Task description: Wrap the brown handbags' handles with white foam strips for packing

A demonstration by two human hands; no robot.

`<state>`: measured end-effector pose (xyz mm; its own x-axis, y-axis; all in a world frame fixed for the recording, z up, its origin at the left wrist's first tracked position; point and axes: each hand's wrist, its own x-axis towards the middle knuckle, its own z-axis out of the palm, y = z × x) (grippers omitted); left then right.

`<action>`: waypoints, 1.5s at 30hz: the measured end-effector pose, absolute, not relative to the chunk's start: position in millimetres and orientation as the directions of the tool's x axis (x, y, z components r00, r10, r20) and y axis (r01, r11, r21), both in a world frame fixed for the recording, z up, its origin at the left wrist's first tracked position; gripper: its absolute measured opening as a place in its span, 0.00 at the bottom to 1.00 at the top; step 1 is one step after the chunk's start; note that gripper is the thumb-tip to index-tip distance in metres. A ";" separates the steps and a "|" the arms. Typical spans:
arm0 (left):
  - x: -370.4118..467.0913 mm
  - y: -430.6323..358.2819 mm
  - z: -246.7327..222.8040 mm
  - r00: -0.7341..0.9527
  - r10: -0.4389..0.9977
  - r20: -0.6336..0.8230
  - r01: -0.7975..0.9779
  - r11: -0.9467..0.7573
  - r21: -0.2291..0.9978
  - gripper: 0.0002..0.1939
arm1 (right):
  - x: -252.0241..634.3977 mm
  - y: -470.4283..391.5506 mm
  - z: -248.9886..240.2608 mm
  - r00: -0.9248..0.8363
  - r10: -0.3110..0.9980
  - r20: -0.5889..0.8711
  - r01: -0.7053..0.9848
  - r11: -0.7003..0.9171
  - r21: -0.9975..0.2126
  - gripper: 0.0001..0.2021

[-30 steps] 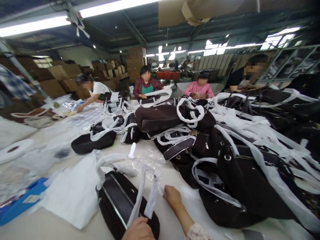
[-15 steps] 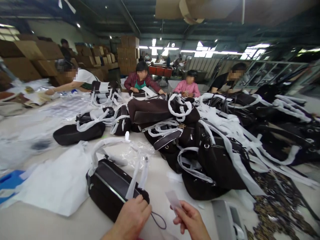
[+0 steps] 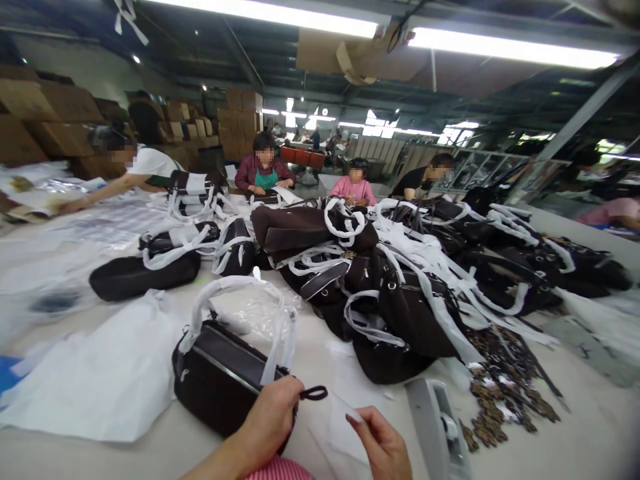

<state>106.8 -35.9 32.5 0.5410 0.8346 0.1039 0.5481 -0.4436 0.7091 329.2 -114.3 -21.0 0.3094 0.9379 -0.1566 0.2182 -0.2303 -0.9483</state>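
A dark brown handbag (image 3: pixel 220 380) with white-wrapped handles (image 3: pixel 240 283) stands on the table just in front of me. My left hand (image 3: pixel 275 413) is closed at the bag's right end, gripping a thin black loop (image 3: pixel 314 393) that sticks out to the right of the fingers. To the right, my right hand (image 3: pixel 377 440) pinches a thin translucent white sheet (image 3: pixel 345 423) between thumb and fingers. The sheet spans the gap between both hands, and its lower part blends with the pale table.
A heap of dark bags (image 3: pixel 410 307) with wrapped straps fills the middle and right. A grey tape dispenser (image 3: pixel 437 427) and patterned brown pieces (image 3: pixel 500 393) lie at right. White sheeting (image 3: pixel 100 373) is at left. Several people sit or lean across the table.
The view has tilted up and turned right. The black loop, earlier hanging near the table, now sticks out from my left hand. The sheet in my right hand now lies lower, toward the left hand.
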 end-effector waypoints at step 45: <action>120.0 -29.6 41.9 0.566 0.816 -0.118 0.741 -0.441 0.507 0.08 | 271.9 -57.4 -10.2 0.301 0.743 -0.597 -0.830 -0.103 -0.547 0.18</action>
